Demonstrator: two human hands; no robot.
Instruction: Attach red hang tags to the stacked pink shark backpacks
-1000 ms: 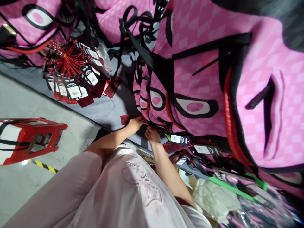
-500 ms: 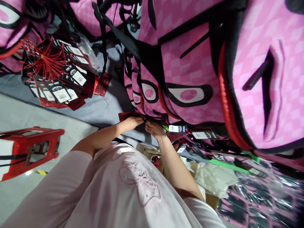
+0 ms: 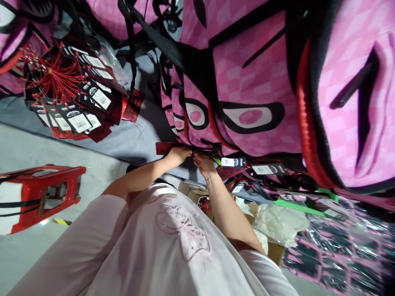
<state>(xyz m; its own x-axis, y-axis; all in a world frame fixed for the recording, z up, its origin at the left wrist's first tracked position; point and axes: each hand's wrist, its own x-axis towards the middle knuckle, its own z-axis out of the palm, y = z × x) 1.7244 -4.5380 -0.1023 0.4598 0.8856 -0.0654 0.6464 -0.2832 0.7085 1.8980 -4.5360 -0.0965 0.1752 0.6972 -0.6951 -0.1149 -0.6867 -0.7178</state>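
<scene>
My left hand (image 3: 178, 154) and my right hand (image 3: 203, 161) meet at the lower edge of a stack of pink checkered backpacks (image 3: 256, 94) with cartoon eyes. Both hands have their fingers curled in a pinch where they touch. The left hand lies on a shiny red hang tag (image 3: 164, 147). What the right fingers pinch is too small to make out. Black and white hang tags (image 3: 232, 162) hang from the backpacks just right of my right hand.
A bundle of red and black hang tags (image 3: 78, 111) with red strings lies on the grey table top (image 3: 129, 137) at the left. A red plastic stool (image 3: 37, 193) stands on the floor. A cardboard box (image 3: 271, 246) with white wrapping and bagged pink items (image 3: 327, 255) sit lower right.
The view has shifted slightly. My two hands have drawn closer together at the backpack's lower edge and now touch.
</scene>
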